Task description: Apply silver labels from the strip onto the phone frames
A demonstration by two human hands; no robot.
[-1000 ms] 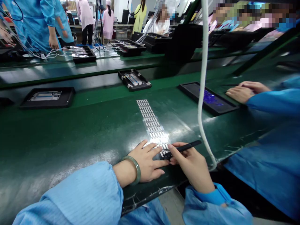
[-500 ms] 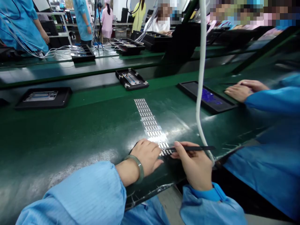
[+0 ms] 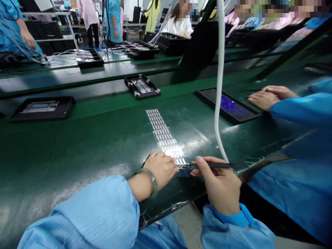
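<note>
A long sheet of small silvery pieces in rows [image 3: 166,135] lies on the green mat, running away from me. At its near left edge rests my left hand [image 3: 160,168], wearing a green bangle, its fingers curled and closed on the sheet's near end; its fingertips are partly hidden. Behind this hand a small dark edge shows, too covered to name. My right hand [image 3: 220,183] is closed around black tweezers [image 3: 218,165], held nearly level. Their tips point left, at the sheet's near end beside my left fingertips. Whether the tips grip a piece cannot be made out.
A white cable [image 3: 219,79] hangs down just beyond my right hand. Black trays with device parts stand at the left [image 3: 64,107] and farther back [image 3: 153,93]. A tray with blue pieces [image 3: 230,105] lies near a co-worker's hands [image 3: 269,98] at right.
My right hand has shifted slightly right, with the tweezers' tips still at the sheet's near end. My left hand has moved a little left. The view has shifted slightly.
</note>
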